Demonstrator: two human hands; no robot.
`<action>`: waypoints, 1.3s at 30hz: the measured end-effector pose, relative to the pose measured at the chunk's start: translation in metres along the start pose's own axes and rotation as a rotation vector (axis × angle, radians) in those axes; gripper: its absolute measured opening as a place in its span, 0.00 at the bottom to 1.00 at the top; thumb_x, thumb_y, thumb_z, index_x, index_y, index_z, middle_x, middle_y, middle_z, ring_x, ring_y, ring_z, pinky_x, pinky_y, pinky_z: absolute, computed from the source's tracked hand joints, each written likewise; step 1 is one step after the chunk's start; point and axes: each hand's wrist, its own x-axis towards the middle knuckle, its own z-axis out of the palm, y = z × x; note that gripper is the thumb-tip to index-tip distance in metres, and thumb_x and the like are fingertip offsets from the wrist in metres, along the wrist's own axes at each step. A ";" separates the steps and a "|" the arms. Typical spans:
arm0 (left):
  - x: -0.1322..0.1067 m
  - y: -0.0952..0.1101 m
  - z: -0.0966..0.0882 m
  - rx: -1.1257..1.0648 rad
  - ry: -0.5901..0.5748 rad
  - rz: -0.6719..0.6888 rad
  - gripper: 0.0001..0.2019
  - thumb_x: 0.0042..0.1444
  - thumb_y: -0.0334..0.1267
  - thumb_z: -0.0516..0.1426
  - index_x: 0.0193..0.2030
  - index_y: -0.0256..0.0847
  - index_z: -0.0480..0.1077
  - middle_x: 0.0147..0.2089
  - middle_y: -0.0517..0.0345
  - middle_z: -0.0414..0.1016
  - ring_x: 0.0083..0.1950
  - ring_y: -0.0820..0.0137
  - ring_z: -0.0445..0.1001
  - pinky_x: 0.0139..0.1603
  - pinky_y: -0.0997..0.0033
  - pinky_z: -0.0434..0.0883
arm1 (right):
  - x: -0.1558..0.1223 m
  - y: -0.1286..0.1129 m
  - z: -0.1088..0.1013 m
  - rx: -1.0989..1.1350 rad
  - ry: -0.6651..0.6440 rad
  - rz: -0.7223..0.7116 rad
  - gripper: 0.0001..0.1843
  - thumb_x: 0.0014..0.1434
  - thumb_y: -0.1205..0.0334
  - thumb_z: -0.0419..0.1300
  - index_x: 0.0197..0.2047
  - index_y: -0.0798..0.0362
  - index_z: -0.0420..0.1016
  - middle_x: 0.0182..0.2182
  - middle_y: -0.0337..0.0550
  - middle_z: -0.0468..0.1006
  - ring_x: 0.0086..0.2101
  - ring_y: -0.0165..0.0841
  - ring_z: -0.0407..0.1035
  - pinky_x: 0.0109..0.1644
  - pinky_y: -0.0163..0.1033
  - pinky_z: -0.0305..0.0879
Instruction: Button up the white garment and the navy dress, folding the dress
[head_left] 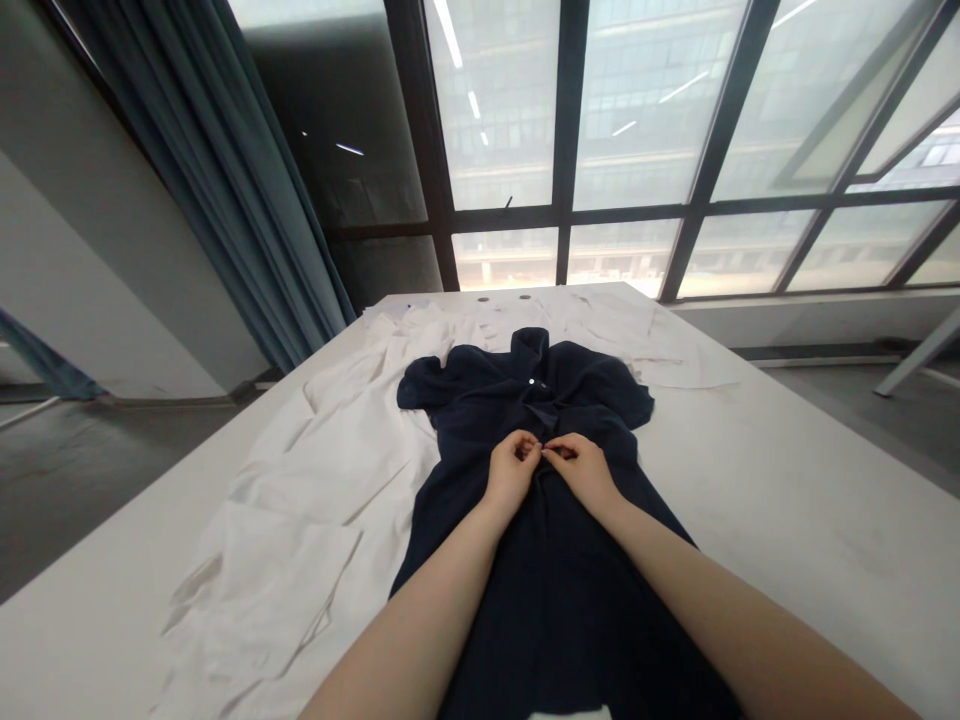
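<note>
The left hand and right hand pinch the placket of a navy polo shirt lying lengthwise ahead, its collar farthest away.

Placket of the navy shirt under the hands hidden, hem cut off below.

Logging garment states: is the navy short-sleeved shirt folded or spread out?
Spread out: the dark navy short-sleeved shirt lies flat on the white table, sleeves out sideways; the left hand and right hand pinch its front.

Navy short-sleeved polo shirt lying flat, front up, collar away.
</note>
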 end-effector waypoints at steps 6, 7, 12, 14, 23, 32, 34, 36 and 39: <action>-0.001 0.004 0.000 0.098 0.037 0.036 0.02 0.46 0.33 0.51 0.25 0.37 0.62 0.22 0.65 0.61 0.24 0.78 0.60 0.26 0.79 0.58 | -0.001 -0.002 -0.001 0.011 0.002 -0.046 0.07 0.48 0.63 0.55 0.28 0.53 0.74 0.25 0.40 0.72 0.26 0.29 0.64 0.32 0.35 0.61; -0.001 0.005 0.000 0.111 0.040 0.040 0.02 0.46 0.33 0.51 0.25 0.37 0.62 0.21 0.65 0.61 0.24 0.78 0.60 0.26 0.79 0.58 | -0.001 -0.003 -0.001 0.002 0.009 -0.053 0.07 0.48 0.64 0.55 0.28 0.53 0.74 0.24 0.40 0.71 0.26 0.29 0.64 0.32 0.35 0.61; -0.003 0.012 -0.001 0.149 0.053 0.063 0.02 0.46 0.32 0.51 0.24 0.37 0.61 0.22 0.65 0.61 0.24 0.78 0.60 0.26 0.79 0.59 | -0.003 -0.007 -0.002 0.005 0.033 -0.100 0.06 0.49 0.65 0.54 0.28 0.54 0.73 0.28 0.42 0.71 0.28 0.30 0.65 0.31 0.34 0.63; -0.004 0.013 -0.001 0.171 0.063 0.068 0.03 0.46 0.32 0.51 0.24 0.38 0.61 0.22 0.65 0.61 0.24 0.78 0.61 0.26 0.79 0.59 | -0.003 -0.009 -0.003 0.020 0.019 -0.111 0.07 0.49 0.65 0.54 0.30 0.54 0.73 0.30 0.44 0.72 0.29 0.31 0.66 0.31 0.34 0.64; -0.003 0.012 0.000 0.352 0.021 0.212 0.05 0.44 0.28 0.50 0.22 0.39 0.57 0.24 0.63 0.62 0.28 0.75 0.61 0.31 0.76 0.59 | -0.004 -0.013 -0.005 0.009 0.013 -0.149 0.07 0.50 0.66 0.52 0.28 0.54 0.71 0.29 0.43 0.70 0.31 0.31 0.65 0.34 0.35 0.64; -0.001 0.006 -0.002 0.251 0.077 0.192 0.03 0.50 0.32 0.49 0.27 0.39 0.61 0.26 0.63 0.63 0.29 0.75 0.63 0.32 0.76 0.60 | 0.008 0.005 -0.004 0.344 -0.113 0.141 0.12 0.50 0.56 0.52 0.29 0.56 0.70 0.26 0.42 0.72 0.29 0.32 0.67 0.34 0.36 0.63; 0.003 0.004 -0.008 0.203 0.174 0.120 0.03 0.51 0.34 0.49 0.30 0.39 0.61 0.27 0.62 0.63 0.28 0.75 0.63 0.32 0.76 0.61 | 0.009 0.007 -0.004 0.395 -0.091 0.183 0.15 0.50 0.53 0.52 0.32 0.56 0.70 0.27 0.42 0.73 0.29 0.32 0.67 0.33 0.37 0.63; 0.007 0.004 -0.016 0.171 0.262 0.059 0.04 0.51 0.36 0.49 0.33 0.39 0.61 0.27 0.63 0.63 0.28 0.76 0.63 0.31 0.77 0.61 | 0.008 0.006 -0.007 0.382 -0.046 0.194 0.16 0.50 0.52 0.52 0.32 0.55 0.70 0.27 0.42 0.72 0.29 0.32 0.66 0.32 0.36 0.63; 0.008 0.009 -0.029 0.215 0.240 0.044 0.05 0.50 0.37 0.49 0.30 0.39 0.63 0.24 0.64 0.62 0.26 0.76 0.62 0.29 0.78 0.60 | 0.007 -0.003 -0.014 0.226 0.006 0.076 0.16 0.51 0.52 0.51 0.23 0.54 0.69 0.26 0.42 0.69 0.29 0.31 0.65 0.32 0.36 0.62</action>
